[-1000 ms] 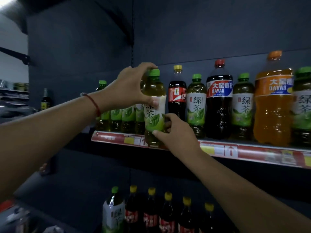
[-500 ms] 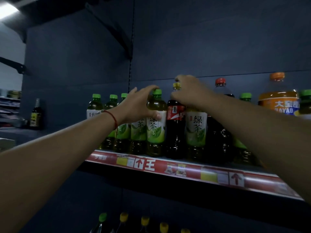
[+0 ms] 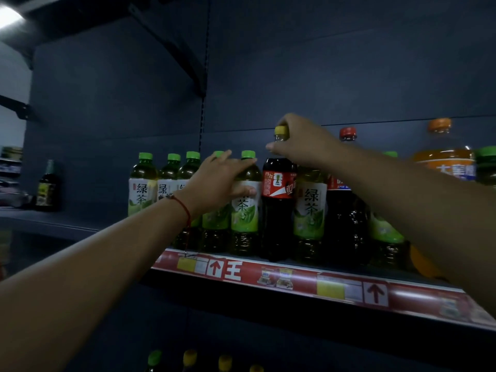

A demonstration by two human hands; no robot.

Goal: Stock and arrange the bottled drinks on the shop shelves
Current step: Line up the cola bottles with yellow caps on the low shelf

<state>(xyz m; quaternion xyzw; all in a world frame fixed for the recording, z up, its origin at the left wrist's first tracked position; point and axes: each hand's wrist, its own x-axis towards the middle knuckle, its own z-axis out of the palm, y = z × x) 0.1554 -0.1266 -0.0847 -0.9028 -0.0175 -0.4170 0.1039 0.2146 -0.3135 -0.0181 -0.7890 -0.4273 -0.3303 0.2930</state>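
A row of green-capped green tea bottles (image 3: 142, 183) stands on the shelf (image 3: 281, 280) with its red price strip. My left hand (image 3: 217, 181) lies flat, fingers spread, against the upper part of one green tea bottle (image 3: 245, 210) in that row. Right beside it stands a dark cola bottle (image 3: 277, 210) with a red label and a yellow cap. My right hand (image 3: 300, 143) grips that cola bottle at its cap and neck. Another green tea bottle (image 3: 310, 210) stands just right of the cola.
Further right stand a large dark soda bottle with a red cap (image 3: 346, 210) and a big orange soda bottle (image 3: 442, 159). Yellow and green caps (image 3: 190, 357) show on the shelf below. A lone dark bottle (image 3: 47, 186) stands far left. The shelf back panel is dark blue.
The green tea bottle has been set into the row and my left hand has loosened to a flat touch. My right hand has moved up from the bottle's base to the cola's cap.
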